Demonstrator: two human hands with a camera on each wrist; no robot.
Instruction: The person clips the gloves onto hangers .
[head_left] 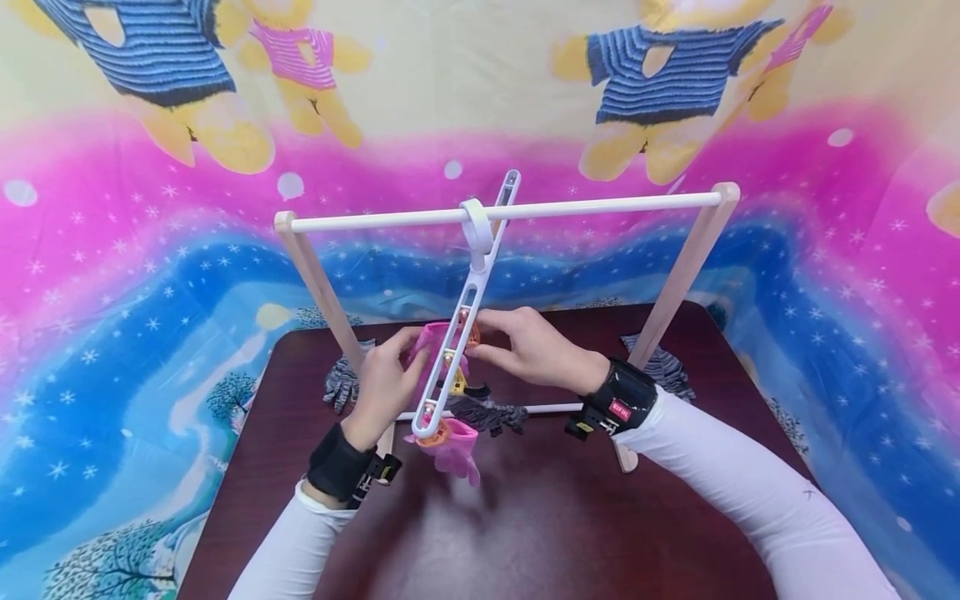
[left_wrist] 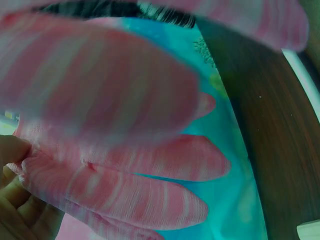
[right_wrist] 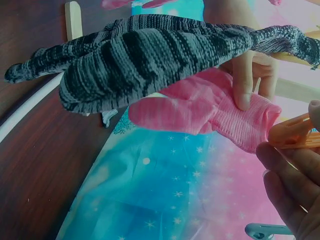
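My left hand (head_left: 386, 379) pinches a pink striped knit glove (right_wrist: 200, 107) by its cuff, beside a white hanger bar (head_left: 476, 279). On the bar's other side, my right hand (head_left: 536, 346) pinches an orange clothespin (right_wrist: 290, 132). The clothespin's tip meets the glove's cuff in the right wrist view; whether it clamps the cuff I cannot tell. A black-and-grey glove (head_left: 491, 414) hangs from a yellow clothespin (head_left: 457, 383) lower on the bar. Another pink glove (head_left: 456, 454) hangs at the near end from an orange clothespin (head_left: 432, 435).
The hanger's ring (head_left: 477, 225) loops over the white rod (head_left: 600, 207) of a wooden stand (head_left: 686, 271). Grey gloves lie by the stand's legs, one at left (head_left: 341, 385), one at right (head_left: 667, 372). Everything stands on a dark table (head_left: 570, 525) before a printed cloth (head_left: 420, 158).
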